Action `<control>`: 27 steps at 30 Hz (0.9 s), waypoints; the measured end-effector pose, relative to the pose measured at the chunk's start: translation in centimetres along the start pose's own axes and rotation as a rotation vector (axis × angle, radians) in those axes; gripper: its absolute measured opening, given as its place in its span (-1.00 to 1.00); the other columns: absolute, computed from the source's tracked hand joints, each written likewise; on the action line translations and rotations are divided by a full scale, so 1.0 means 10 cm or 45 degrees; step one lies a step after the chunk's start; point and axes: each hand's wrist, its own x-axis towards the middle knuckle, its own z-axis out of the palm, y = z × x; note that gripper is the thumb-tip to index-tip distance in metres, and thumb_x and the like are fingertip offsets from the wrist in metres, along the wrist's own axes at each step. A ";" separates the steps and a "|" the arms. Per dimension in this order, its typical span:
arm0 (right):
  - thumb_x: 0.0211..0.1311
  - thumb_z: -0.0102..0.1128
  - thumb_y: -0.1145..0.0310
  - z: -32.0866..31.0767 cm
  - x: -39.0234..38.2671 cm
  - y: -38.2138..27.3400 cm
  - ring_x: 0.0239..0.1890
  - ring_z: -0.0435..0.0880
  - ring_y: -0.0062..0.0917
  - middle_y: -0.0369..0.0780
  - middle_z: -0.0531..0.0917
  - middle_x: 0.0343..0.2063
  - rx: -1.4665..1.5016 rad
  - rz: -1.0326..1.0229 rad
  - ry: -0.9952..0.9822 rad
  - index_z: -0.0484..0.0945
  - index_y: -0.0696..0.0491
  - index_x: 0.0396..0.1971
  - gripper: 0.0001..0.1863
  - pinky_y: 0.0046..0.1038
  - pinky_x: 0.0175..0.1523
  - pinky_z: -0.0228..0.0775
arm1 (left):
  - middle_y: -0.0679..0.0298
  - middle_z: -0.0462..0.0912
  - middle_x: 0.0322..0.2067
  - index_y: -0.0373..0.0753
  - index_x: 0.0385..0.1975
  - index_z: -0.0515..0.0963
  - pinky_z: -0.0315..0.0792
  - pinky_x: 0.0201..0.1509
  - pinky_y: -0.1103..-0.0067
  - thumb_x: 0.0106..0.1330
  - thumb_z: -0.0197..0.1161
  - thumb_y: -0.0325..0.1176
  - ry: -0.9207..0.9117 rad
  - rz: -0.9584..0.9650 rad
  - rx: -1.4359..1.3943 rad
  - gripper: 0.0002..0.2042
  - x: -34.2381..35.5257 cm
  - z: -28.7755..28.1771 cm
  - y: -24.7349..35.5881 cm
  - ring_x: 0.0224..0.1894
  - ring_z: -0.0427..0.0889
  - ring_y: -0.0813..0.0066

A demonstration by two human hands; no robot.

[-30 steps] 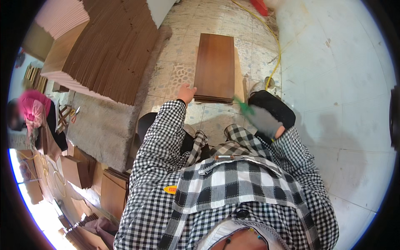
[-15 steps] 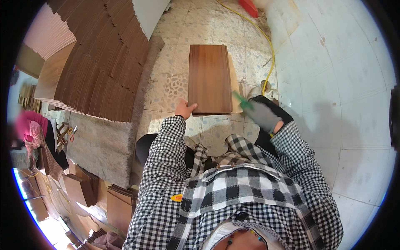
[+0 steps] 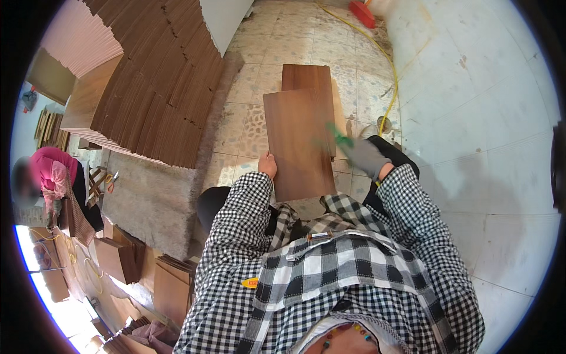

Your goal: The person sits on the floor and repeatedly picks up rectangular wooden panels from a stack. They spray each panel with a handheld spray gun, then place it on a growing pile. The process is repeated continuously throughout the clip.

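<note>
A brown wood-grain board point(image 3: 298, 147) lies slightly turned and pulled toward me, overlapping another brown board point(image 3: 306, 76) beneath it. My bare left hand point(image 3: 267, 165) grips the upper board by its left edge, thumb on top. My right hand point(image 3: 368, 158), in a grey glove, is closed around a green tool point(image 3: 340, 137) close to the board's right edge. Motion blurs that tool, so its kind cannot be made out, nor whether it touches the board.
Large stacks of brown boards point(image 3: 159, 76) stand on a grey carpet-covered platform point(image 3: 150, 203) at left, with scissors point(image 3: 111, 182) nearby. A person in pink point(image 3: 56, 171) bends over beyond it. A yellow hose point(image 3: 394, 74) runs along the pale right wall point(image 3: 471, 118) toward a red object point(image 3: 361, 13).
My left hand has drawn the top board toward me and tilted it, exposing the far end of the board below. The green tool stays near the right edge, now blurred.
</note>
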 end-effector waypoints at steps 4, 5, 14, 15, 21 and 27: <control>0.42 -0.34 -0.38 0.05 -0.42 0.38 -0.23 0.67 -0.22 -0.04 0.66 -0.32 0.047 -0.065 0.087 0.57 0.09 -0.06 -0.21 -0.25 -0.10 0.50 | -0.08 0.53 0.17 -0.36 0.28 0.37 0.43 0.26 0.36 0.54 -0.09 -0.33 0.280 0.208 0.170 -0.60 -0.17 0.41 0.21 0.16 0.55 0.03; 0.41 -0.29 -0.37 0.08 -0.58 0.34 -0.24 0.64 -0.30 -0.10 0.64 -0.36 -0.052 -0.070 -0.068 0.56 0.09 -0.03 -0.23 -0.28 -0.11 0.48 | -0.08 0.53 0.17 -0.35 0.28 0.37 0.43 0.25 0.36 0.54 -0.09 -0.34 0.306 0.186 0.132 -0.61 -0.25 0.29 0.33 0.16 0.55 0.03; 0.43 0.09 0.03 0.04 -0.93 0.47 -0.35 0.56 -0.57 -0.28 0.58 -0.41 0.689 -0.230 0.387 0.45 0.13 0.18 -0.47 -0.46 -0.18 0.45 | 0.09 0.59 0.07 -0.34 0.27 0.39 0.48 0.08 0.43 0.55 -0.09 -0.22 -0.261 -0.131 -0.965 -0.57 -0.24 -0.33 1.13 0.06 0.57 0.24; 0.43 0.10 0.05 0.10 -1.01 0.18 -0.33 0.57 -0.55 -0.27 0.58 -0.39 0.549 -0.381 0.329 0.43 0.13 0.20 -0.46 -0.43 -0.15 0.45 | 0.06 0.57 0.08 -0.33 0.28 0.37 0.49 0.06 0.43 0.54 -0.08 -0.19 -0.495 -0.204 -1.130 -0.55 -0.33 -0.53 1.21 0.05 0.57 0.22; 0.37 0.10 -0.01 0.38 -0.78 -0.87 -0.24 0.67 -0.26 -0.04 0.67 -0.27 -0.329 -1.124 0.307 0.45 0.02 0.23 -0.44 -0.24 -0.04 0.48 | -0.08 0.47 0.12 -0.29 0.32 0.29 0.50 -0.06 0.42 0.49 -0.07 0.00 -1.272 -0.247 -1.493 -0.44 -0.83 -1.03 1.47 -0.01 0.55 0.15; 0.41 0.02 -0.10 -0.20 -0.65 -0.93 -0.25 0.72 -0.20 -0.03 0.71 -0.31 -0.058 -0.513 0.319 0.48 -0.05 0.20 -0.45 -0.17 0.01 0.51 | -0.20 0.37 0.17 -0.26 0.36 0.22 0.51 -0.16 0.42 0.43 -0.05 0.16 -1.401 -0.217 -1.490 -0.32 -0.82 -1.10 1.49 -0.06 0.53 0.09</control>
